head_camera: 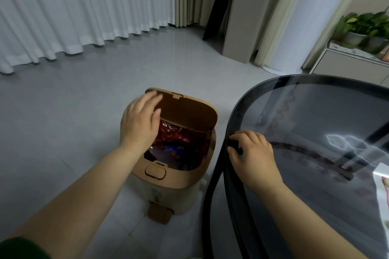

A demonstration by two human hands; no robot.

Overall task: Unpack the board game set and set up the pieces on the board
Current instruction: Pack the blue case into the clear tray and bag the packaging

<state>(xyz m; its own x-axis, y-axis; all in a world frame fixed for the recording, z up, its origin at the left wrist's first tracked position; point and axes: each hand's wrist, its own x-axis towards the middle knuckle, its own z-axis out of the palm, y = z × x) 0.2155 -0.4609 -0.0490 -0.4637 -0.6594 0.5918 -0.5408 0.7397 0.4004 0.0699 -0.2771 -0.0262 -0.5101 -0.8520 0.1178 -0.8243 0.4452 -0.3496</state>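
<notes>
A tan waste bin (168,191) stands on the floor with its lid (189,113) tipped up and red crumpled wrapping (179,139) inside. My left hand (140,122) hovers over the bin's open mouth, fingers spread, holding nothing, its fingertips by the lid. My right hand (252,153) rests on the black rim of the round glass table (315,124), fingers curled over the edge. A white corner of a box or board (382,174) shows at the far right on the table. No game pieces are visible.
Pale tiled floor (63,122) spreads to the left, with white curtains (73,10) behind it. A white column (294,17) and a low cabinet with potted plants (364,27) stand at the back right. The table edge is close beside the bin.
</notes>
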